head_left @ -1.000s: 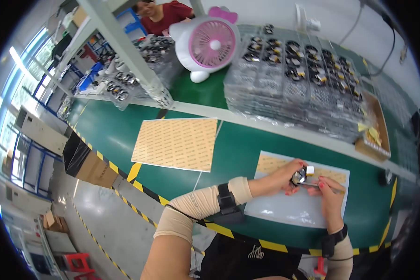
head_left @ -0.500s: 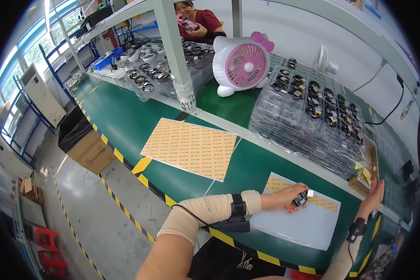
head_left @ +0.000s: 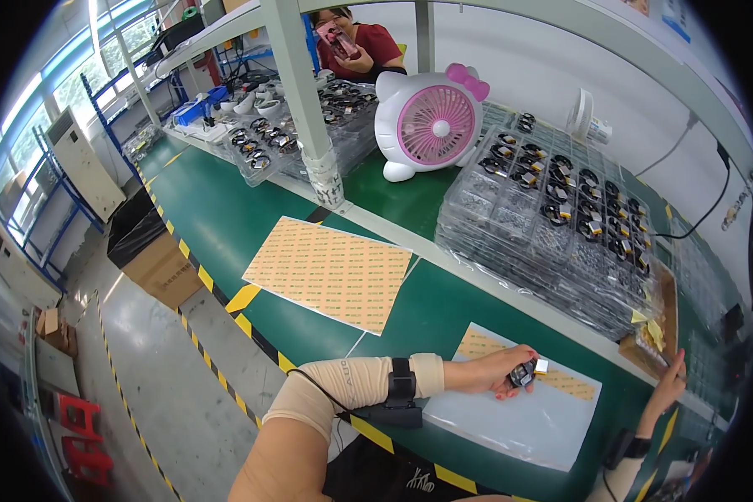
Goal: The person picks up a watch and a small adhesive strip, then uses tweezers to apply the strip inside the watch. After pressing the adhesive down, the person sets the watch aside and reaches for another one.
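Note:
My left hand [head_left: 502, 372] is closed around a small black coiled cable [head_left: 523, 374] that has a white and yellow piece at its end. It is over a pale sheet [head_left: 510, 427] with a tan, printed strip along its far part. At the far right, my right hand [head_left: 668, 385] is raised with its fingers stretched out and nothing visible in them. A shallow cardboard box [head_left: 644, 350] with yellow scraps stands just beyond that hand. To the left lies a larger sheet of tan printed backing paper [head_left: 326, 272] on the green bench.
Stacked clear plastic trays [head_left: 544, 243] hold several coiled cables behind the sheets. A white and pink fan [head_left: 435, 125] stands beside a grey post [head_left: 301, 100]. Across the bench, a person [head_left: 376, 46] in red holds a pink object. Yellow-black tape [head_left: 243, 326] edges the bench.
The view has shifted slightly. My right hand has moved a little right of the box, its fingers closer together. My left hand keeps the cable. The person opposite has raised the pink object.

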`<state>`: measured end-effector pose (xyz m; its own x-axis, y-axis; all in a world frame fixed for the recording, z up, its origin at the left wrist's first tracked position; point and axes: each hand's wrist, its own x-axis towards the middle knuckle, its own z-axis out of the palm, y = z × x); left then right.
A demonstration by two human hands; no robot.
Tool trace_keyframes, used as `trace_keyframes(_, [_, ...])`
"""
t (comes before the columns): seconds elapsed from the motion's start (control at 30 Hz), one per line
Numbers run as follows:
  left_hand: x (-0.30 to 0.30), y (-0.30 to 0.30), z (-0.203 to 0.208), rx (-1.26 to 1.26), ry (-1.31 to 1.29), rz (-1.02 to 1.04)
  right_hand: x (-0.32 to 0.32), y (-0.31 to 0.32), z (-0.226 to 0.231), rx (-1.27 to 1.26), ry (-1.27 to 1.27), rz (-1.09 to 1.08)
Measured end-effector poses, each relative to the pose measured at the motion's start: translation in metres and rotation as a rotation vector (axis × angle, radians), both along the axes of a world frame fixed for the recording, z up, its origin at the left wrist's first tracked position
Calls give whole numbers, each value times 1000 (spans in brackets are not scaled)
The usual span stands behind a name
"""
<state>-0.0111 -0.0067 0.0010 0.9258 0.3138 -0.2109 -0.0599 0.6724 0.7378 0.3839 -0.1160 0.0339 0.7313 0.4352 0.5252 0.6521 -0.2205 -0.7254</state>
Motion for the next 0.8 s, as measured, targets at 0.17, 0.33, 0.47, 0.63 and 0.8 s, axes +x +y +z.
trace_keyframes(0.17, [0,-1,-2,-10,-6,-17,-29,-19,3,75,-10,79])
trace_keyframes(0.33, [1,-1,-4,-44,-22,-20,-75,-26,-7,194,-182,166])
trace_keyframes(0.47, [-1,-1,-3,-43,-48,-16,-96,-37,-10,130,-361,223])
trace_keyframes(0.63, [-2,0,-1,-22,-68,-18,-110,-41,-21,99,-402,293])
trace_keyframes(0.8, [-1,-1,-3,-8,-68,-25,-114,-44,-21,45,-442,343])
